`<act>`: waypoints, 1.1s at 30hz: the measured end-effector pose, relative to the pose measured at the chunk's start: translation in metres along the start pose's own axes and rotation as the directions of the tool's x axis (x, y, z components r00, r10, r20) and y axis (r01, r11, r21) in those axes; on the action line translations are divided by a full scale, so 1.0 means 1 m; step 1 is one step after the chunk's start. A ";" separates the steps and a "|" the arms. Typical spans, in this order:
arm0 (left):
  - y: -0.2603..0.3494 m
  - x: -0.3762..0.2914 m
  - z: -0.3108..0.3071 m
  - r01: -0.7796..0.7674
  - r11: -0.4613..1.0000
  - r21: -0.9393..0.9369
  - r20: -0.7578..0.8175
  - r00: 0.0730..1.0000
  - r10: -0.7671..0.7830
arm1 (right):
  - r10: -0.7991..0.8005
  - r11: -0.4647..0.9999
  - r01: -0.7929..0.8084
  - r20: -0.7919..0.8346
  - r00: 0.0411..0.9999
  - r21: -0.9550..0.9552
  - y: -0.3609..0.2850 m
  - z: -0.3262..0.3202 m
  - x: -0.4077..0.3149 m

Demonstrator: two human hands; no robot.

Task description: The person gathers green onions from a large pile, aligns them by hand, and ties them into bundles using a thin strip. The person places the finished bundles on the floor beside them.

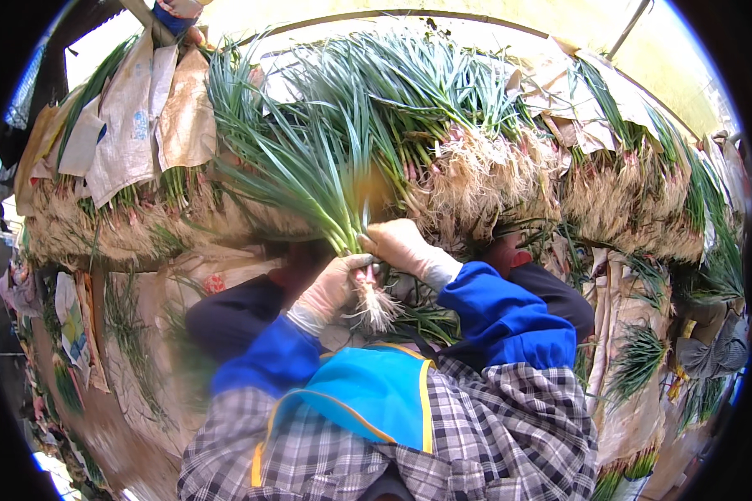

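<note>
Both of my hands wear pale gloves and meet at a small bunch of green onions (pixel 337 216) in front of my lap. My left hand (pixel 329 287) is closed around its lower stems, just above the reddish bulbs. White roots (pixel 376 307) hang out below that hand towards my blue apron (pixel 363 385). A little higher, my right hand (pixel 402 245) has its fingers curled against the stems from the right, its thumb on them. The long green leaves fan up and away over the pile; what lies inside the right fist is hidden.
A long heap of green onions (pixel 476 163) stretches across in front, roots facing me. Woven sacks (pixel 125 119) cover parts of it. Trimmed bunches (pixel 640 354) lie on sacking at right. Loose leaves (pixel 128 338) litter the left. Another person's sleeve (pixel 174 19) shows at top left.
</note>
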State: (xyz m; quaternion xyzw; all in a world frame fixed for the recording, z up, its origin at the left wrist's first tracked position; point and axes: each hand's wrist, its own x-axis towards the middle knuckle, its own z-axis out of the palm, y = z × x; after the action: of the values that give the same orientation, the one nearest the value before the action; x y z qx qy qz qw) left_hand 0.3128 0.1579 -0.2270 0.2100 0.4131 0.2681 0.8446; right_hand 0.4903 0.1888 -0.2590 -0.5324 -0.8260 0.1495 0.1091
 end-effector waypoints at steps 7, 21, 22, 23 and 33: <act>0.094 -0.100 0.018 -0.037 0.865 -0.501 0.465 0.831 0.305 | 0.038 0.998 -0.002 0.544 0.838 -0.066 0.064 0.049 -0.065; 0.160 0.018 0.016 -0.545 0.792 0.276 0.305 0.831 0.466 | 0.642 0.740 -0.554 -0.154 0.751 0.381 0.055 -0.035 0.067; 0.150 0.030 0.006 -0.480 0.855 0.198 0.245 0.869 0.431 | 0.563 0.786 -0.357 -0.347 0.750 0.505 0.058 -0.045 0.065; 0.144 0.035 -0.006 -0.313 0.950 0.013 0.250 0.921 0.300 | 0.611 0.607 -0.264 -0.228 0.759 0.750 0.064 -0.056 0.060; 0.078 0.057 -0.027 -0.095 0.980 -0.176 0.156 0.980 0.123 | 0.427 0.901 -0.363 -0.331 0.841 0.238 0.062 -0.041 0.005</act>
State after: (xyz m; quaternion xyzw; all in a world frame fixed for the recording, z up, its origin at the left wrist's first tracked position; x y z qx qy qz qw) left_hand 0.2986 0.2570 -0.2312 0.1822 0.3050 0.3295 0.8748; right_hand 0.5549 0.2233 -0.2429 -0.6992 -0.6462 0.1326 0.2756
